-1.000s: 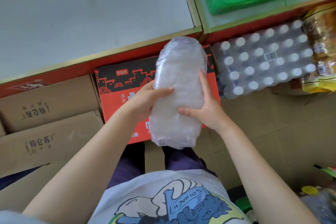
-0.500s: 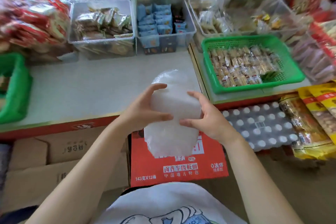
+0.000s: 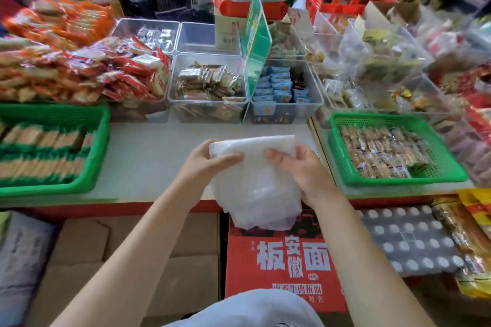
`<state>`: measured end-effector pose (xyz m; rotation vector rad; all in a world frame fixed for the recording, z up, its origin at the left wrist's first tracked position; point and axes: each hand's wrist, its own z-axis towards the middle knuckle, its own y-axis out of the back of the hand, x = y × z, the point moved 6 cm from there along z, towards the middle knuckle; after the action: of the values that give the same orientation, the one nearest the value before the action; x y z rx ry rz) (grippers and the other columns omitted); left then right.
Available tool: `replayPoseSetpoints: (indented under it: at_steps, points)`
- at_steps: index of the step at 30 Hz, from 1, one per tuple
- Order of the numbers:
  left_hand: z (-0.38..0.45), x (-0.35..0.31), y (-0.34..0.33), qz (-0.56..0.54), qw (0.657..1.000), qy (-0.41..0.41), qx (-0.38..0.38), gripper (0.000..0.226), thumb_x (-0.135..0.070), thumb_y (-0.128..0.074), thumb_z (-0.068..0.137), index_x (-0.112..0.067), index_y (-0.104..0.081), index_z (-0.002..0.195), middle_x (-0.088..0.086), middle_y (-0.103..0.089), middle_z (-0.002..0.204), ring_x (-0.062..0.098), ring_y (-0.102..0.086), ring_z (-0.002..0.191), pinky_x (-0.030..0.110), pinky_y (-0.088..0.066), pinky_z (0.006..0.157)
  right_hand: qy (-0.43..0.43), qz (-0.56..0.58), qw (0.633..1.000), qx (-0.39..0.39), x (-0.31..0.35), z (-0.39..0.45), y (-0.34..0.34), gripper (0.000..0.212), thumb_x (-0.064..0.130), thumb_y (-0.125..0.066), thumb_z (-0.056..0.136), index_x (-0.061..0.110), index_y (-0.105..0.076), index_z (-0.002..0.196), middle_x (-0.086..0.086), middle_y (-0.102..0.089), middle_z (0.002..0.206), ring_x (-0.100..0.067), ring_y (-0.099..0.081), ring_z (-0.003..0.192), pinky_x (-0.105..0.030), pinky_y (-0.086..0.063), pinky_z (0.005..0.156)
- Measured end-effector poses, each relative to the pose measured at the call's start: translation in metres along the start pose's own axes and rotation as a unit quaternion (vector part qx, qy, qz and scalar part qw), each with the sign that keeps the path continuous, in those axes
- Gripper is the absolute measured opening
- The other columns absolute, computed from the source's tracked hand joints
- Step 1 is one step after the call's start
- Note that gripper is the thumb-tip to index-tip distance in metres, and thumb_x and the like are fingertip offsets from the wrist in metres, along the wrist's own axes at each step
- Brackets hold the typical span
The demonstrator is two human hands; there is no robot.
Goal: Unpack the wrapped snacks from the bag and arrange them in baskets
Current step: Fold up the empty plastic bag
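Since both hands pinch its top edge, looks like prepping to open it | left hand [image 3: 204, 164] + right hand [image 3: 300, 167] gripping white bag [image 3: 255, 186] | bag hangs over the counter [image 3: 148, 156] front edge, between green baskets [image 3: 449, 172]

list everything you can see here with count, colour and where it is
plastic bag: one, translucent white, held over the counter edge
green baskets: two, left and right on the counter, both holding wrapped snacks
clear bins: several, behind, holding snacks
red-orange packets: a pile, back left
red carton: one, below the counter
bottle pack: one, right of the carton
brown boxes: several, lower left
left hand: grips the bag top
right hand: grips the bag top
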<state>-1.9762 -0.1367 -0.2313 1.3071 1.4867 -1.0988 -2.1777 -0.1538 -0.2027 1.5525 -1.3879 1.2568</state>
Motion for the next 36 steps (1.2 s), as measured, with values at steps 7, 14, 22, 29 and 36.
replayPoseSetpoints:
  at_steps: [7,14,22,29,36]
  points:
    - [0.001,0.018,-0.002,-0.062,0.975,0.022,0.211,0.066,-0.018,-0.079,0.08,-0.019,-0.05,0.139,0.011,-0.067,0.127,0.028,-0.066,0.115,0.04,-0.057,0.088,0.02,0.038,0.985,-0.17,-0.008,0.025,-0.028,0.012,0.023,-0.074,0.09,0.018,-0.066,0.097,-0.002,-0.075,0.09,-0.019,-0.073,0.079,-0.027,-0.058,0.061]
    - [0.057,0.032,0.04,-0.129,0.991,0.009,0.031,0.083,-0.013,-0.086,0.065,-0.018,-0.048,0.139,0.012,-0.066,0.123,0.034,-0.068,0.108,0.044,-0.059,0.078,-0.093,0.062,0.992,0.056,-0.048,0.06,-0.058,0.052,0.031,-0.073,0.09,0.012,-0.057,0.135,-0.014,-0.067,0.127,-0.033,-0.067,0.114,-0.05,-0.056,0.091]
    - [0.133,0.095,0.063,0.002,0.996,0.064,-0.058,0.095,-0.012,-0.082,0.081,-0.049,-0.027,0.15,0.008,-0.058,0.116,0.023,-0.066,0.097,0.031,-0.059,0.073,-0.14,0.012,0.987,-0.081,-0.121,0.165,-0.025,0.064,0.009,-0.079,0.084,0.016,-0.044,0.136,-0.011,-0.067,0.12,-0.028,-0.07,0.103,-0.037,-0.061,0.077]
    - [0.211,0.168,0.056,0.452,0.89,-0.028,-0.042,0.045,-0.033,-0.051,0.102,-0.027,-0.047,0.147,-0.002,-0.022,0.165,0.02,-0.011,0.153,0.044,-0.01,0.124,-0.197,-0.091,0.973,-0.081,-0.225,0.22,-0.021,0.052,0.014,-0.066,0.096,0.025,-0.042,0.141,-0.001,-0.064,0.119,-0.014,-0.067,0.091,-0.022,-0.051,0.065]
    - [0.222,0.239,0.026,0.639,0.759,-0.039,0.116,0.077,-0.064,-0.011,0.096,-0.022,-0.009,0.161,0.004,-0.001,0.169,0.022,0.008,0.155,0.047,0.011,0.122,0.117,-0.527,0.833,-0.123,-0.205,0.227,-0.015,0.054,0.015,-0.054,0.093,0.005,-0.039,0.144,-0.019,-0.043,0.142,-0.031,-0.045,0.127,-0.042,-0.045,0.104]
